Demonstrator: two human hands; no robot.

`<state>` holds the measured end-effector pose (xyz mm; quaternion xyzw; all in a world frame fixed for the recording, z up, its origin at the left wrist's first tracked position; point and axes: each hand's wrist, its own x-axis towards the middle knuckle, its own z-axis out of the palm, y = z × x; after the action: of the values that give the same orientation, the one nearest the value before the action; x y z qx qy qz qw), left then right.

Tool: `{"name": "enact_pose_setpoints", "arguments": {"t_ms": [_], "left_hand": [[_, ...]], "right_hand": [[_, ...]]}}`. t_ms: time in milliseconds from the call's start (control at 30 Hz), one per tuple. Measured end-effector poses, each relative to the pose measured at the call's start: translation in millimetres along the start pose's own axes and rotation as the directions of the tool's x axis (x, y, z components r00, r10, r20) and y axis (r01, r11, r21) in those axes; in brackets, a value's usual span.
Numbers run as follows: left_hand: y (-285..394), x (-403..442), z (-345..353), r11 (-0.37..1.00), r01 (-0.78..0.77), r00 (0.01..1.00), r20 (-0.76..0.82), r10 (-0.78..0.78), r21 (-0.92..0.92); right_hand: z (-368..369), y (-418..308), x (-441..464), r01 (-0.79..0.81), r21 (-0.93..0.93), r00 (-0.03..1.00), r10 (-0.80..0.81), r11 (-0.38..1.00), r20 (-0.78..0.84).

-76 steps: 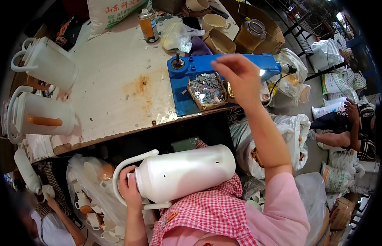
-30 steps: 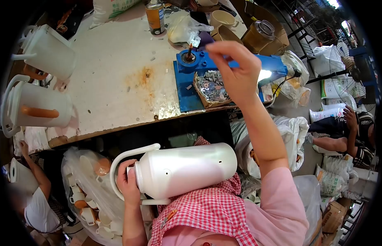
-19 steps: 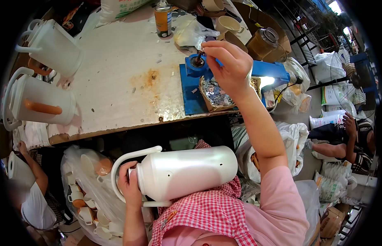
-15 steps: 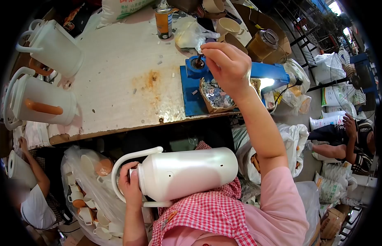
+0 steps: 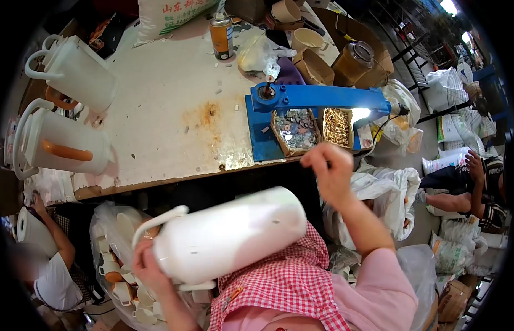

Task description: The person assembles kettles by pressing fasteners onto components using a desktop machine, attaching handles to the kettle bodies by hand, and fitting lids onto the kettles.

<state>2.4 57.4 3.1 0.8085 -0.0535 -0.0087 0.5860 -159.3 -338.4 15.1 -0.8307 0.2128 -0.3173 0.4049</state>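
A white jug body [image 5: 229, 237] with a curved white handle lies tilted across my lap, slightly blurred, with two small holes in its side. My left hand [image 5: 151, 263] grips it at the neck end, inside the handle. My right hand [image 5: 333, 172] is in the air just off the table's front edge, fingers curled, with a small dark spot at the fingertips that I cannot identify. Beyond it stands a blue bench press [image 5: 323, 98] with a lit lamp. Under its arm sit a box of small grey washers [image 5: 295, 131] and a box of brass-coloured rivets [image 5: 337, 127].
Two white jugs [image 5: 75, 144] with orange handles stand at the table's left. A spray can [image 5: 221, 36], a plastic bag [image 5: 260, 52] and a lidded jar [image 5: 353, 63] are farther back. Bags of cups [image 5: 124, 287] and parts flank my lap. A co-worker [image 5: 53, 276] sits left, another person right.
My right hand has drawn back from the top of the press towards me. My left hand has moved the jug body leftward and tilted its base end up.
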Motion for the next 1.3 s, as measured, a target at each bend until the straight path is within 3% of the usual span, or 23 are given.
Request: {"name": "enact_pose_setpoints", "arguments": {"t_ms": [33, 67, 100, 133, 167, 200, 233, 267, 333, 367, 433, 467, 533, 667, 700, 833, 1067, 1133, 1300], "left_hand": [[5, 5, -14, 0.989, 0.133, 0.984, -0.11, -0.139, -0.057], [20, 12, -22, 0.98, 0.165, 0.972, -0.147, -0.181, -0.112], [25, 21, -28, 0.983, 0.139, 0.975, -0.156, -0.158, -0.124], [29, 31, -32, 0.985, 0.105, 0.978, -0.163, -0.127, -0.137], [33, 44, -31, 0.987, 0.092, 0.98, -0.163, -0.113, -0.128], [37, 58, -27, 0.987, 0.038, 0.98, -0.189, -0.067, -0.153], [39, 72, -23, 0.983, -0.017, 0.976, -0.217, -0.023, -0.181], [38, 90, -23, 0.933, -0.275, 0.946, -0.111, 0.306, 0.231], [58, 122, -10, 0.795, -0.466, 0.868, 0.025, 0.496, 0.39], [67, 139, 2, 0.914, -0.371, 0.923, -0.048, 0.383, 0.164], [85, 168, 36, 0.952, -0.26, 0.966, -0.056, 0.254, -0.161], [93, 174, 57, 0.936, -0.257, 0.966, -0.027, 0.259, -0.239], [101, 185, 98, 0.923, -0.346, 0.927, 0.091, 0.364, -0.17], [115, 173, 186, 0.913, -0.102, 0.978, 0.13, 0.165, -0.396], [109, 171, 204, 0.875, -0.088, 0.969, 0.161, 0.186, -0.476], [107, 146, 251, 0.858, -0.052, 0.964, 0.199, 0.177, -0.511], [118, 128, 260, 0.892, -0.052, 0.966, 0.203, 0.159, -0.45], [120, 119, 266, 0.862, 0.1, 0.952, 0.3, 0.062, -0.497], [117, 121, 278, 0.864, 0.104, 0.95, 0.307, 0.061, -0.493]], "right_hand": [[4, -5, -11, -0.038, 0.014, 0.992, 0.036, 0.999, 0.122], [16, -5, -24, -0.258, 0.251, 0.943, 0.187, 0.933, 0.275], [30, -15, -28, -0.456, 0.483, 0.858, 0.225, 0.747, 0.461], [39, -26, -21, -0.558, 0.392, 0.756, 0.252, 0.732, 0.604], [55, -43, -17, -0.406, 0.487, 0.862, 0.147, 0.773, 0.485], [69, -55, -3, -0.389, 0.575, 0.895, 0.148, 0.719, 0.42], [72, -62, 18, -0.296, 0.507, 0.934, 0.136, 0.809, 0.329], [75, -66, 41, -0.261, 0.518, 0.952, 0.128, 0.815, 0.278], [77, -70, 73, -0.288, 0.568, 0.955, 0.187, 0.771, 0.231], [77, -64, 83, -0.246, 0.621, 0.969, 0.167, 0.745, 0.183], [66, -54, 98, -0.152, 0.709, 0.988, 0.13, 0.689, 0.086], [56, -46, 102, -0.141, 0.738, 0.988, 0.136, 0.66, 0.067], [26, -38, 104, -0.138, 0.703, 0.983, 0.186, 0.697, 0.009], [-19, 8, 99, -0.142, 0.64, 0.948, 0.291, 0.755, -0.132], [-29, 24, 97, -0.139, 0.629, 0.945, 0.292, 0.765, -0.146], [-59, 55, 86, -0.113, 0.644, 0.939, 0.293, 0.756, -0.18], [-84, 53, 75, -0.136, 0.549, 0.935, 0.29, 0.825, -0.205], [-92, 56, 72, -0.151, 0.563, 0.932, 0.307, 0.813, -0.194], [-96, 70, 72, -0.168, 0.577, 0.925, 0.33, 0.8, -0.188]]}}
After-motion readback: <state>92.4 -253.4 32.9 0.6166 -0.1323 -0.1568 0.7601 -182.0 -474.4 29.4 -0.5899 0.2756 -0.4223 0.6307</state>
